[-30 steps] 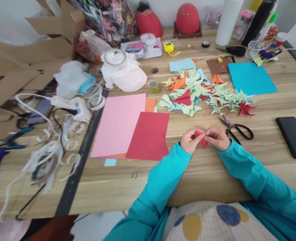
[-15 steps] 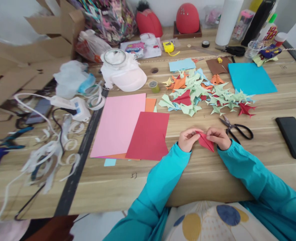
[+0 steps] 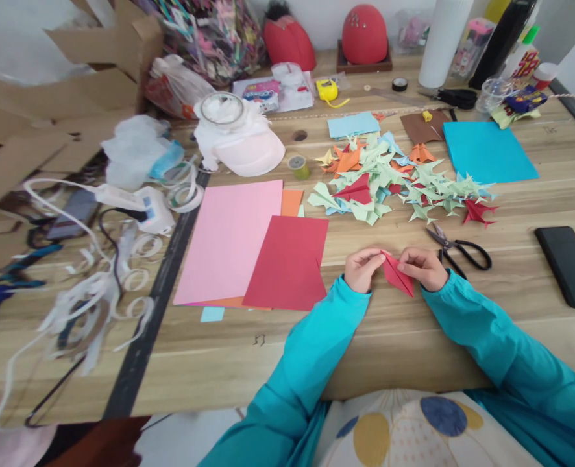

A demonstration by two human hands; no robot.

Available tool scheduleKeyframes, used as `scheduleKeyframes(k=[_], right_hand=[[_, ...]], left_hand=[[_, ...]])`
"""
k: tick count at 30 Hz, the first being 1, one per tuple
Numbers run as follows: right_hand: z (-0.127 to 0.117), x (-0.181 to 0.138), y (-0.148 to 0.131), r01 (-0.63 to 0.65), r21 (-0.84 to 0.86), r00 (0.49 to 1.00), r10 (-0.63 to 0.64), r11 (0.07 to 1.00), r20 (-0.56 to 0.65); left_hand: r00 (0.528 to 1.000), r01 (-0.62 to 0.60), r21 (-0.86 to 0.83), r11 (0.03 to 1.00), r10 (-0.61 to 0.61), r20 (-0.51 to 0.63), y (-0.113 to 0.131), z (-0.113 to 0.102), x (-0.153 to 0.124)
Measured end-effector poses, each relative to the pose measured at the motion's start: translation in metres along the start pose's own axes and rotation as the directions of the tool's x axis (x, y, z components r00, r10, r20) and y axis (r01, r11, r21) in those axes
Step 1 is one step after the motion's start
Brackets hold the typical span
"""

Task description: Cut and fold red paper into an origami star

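My left hand (image 3: 361,269) and my right hand (image 3: 422,267) are both pinched on a small folded red paper piece (image 3: 395,275), held just above the wooden table (image 3: 394,337) near its front edge. The piece is a pointed, partly folded shape that slants down to the right. Both arms wear teal sleeves. A red sheet (image 3: 287,263) lies just left of my left hand, over a pink sheet (image 3: 232,237). Black scissors (image 3: 457,248) lie just right of my right hand.
A heap of folded paper shapes (image 3: 394,181) in green, orange and red lies beyond my hands. A blue sheet (image 3: 487,151) and a black phone (image 3: 567,264) are at the right. A white cap (image 3: 241,139), tape rolls (image 3: 185,191) and cardboard (image 3: 48,97) crowd the left.
The red piece has been turned and unfolded a little, from a short point hanging between my fingers to a longer shape slanting right. My hands stayed in place.
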State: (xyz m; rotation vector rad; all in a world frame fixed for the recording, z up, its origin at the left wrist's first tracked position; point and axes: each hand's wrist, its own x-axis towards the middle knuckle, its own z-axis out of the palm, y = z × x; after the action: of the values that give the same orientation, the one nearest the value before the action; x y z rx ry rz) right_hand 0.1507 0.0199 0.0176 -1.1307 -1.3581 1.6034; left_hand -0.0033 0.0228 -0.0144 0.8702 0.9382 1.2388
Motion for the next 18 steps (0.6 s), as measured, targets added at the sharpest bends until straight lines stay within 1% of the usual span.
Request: scheduleKeyframes(k=[3,6,8,11,14,18], right_hand=[[0.000,-0.001,0.000,-0.009,-0.008,1.000,0.009,1.000,0.002],[-0.001,-0.001,0.000,-0.019,-0.010,1.000,0.019,1.000,0.005],[-0.001,-0.001,0.000,-0.025,-0.007,1.000,0.025,1.000,0.008],[-0.002,0.000,0.001,-0.024,-0.002,1.000,0.024,1.000,0.013],[-0.002,0.000,0.001,-0.013,-0.013,1.000,0.013,1.000,0.006],[-0.001,-0.001,0.000,-0.004,-0.039,1.000,0.004,0.999,0.000]], left_hand=[[1.000,-0.022,0.001,1.000,0.022,0.001,0.004,0.002,-0.001],[0.993,-0.116,0.071,0.991,0.117,-0.007,0.013,0.005,-0.003],[0.987,-0.161,0.121,0.980,0.159,0.024,0.019,0.007,-0.004],[0.983,-0.180,0.136,0.974,0.174,0.050,0.021,0.006,-0.004],[0.992,-0.130,0.078,0.988,0.130,0.011,0.015,0.003,-0.001],[1.000,0.014,-0.039,0.999,-0.014,-0.013,0.006,0.000,0.001]])
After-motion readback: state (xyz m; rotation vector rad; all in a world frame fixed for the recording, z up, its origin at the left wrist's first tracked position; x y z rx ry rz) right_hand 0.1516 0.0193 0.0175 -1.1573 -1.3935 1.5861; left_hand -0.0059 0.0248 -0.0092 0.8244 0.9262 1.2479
